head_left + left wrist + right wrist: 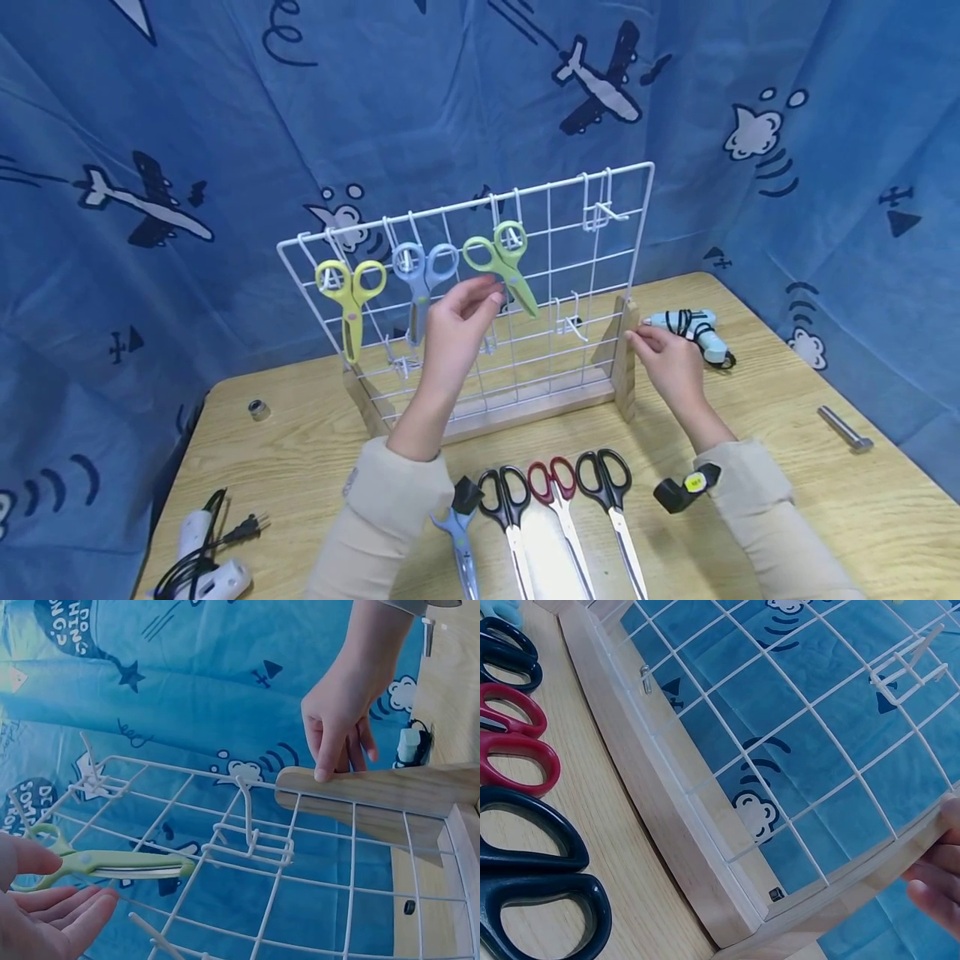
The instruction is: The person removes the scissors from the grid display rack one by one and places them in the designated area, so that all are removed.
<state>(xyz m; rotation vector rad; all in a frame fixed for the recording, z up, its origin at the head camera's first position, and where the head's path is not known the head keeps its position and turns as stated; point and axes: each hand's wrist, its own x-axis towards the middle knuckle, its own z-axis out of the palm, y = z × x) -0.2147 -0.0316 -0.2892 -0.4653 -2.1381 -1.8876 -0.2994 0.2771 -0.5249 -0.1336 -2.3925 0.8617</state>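
My left hand [459,321] is at the green scissors [506,262], which hang by one finger loop from a hook on the white wire rack [551,283]. In the left wrist view, the thumb and fingers of the left hand [52,907] lie apart, beside the handles of the green scissors [112,862]. Yellow scissors [350,304] and blue scissors [422,283] hang on hooks farther left. At the rack's right end, my right hand [670,362] pinches the edge of the wooden upright [625,358]; the right wrist view shows only its fingertips [937,889].
Below the rack lie two black-handled scissors [512,500] [606,483], red-handled scissors [553,487] and another blue pair [463,550]. A light-blue glue gun [697,329] and a bolt [846,429] lie right; a metal nut [258,408] and corded white device [217,579] lie left.
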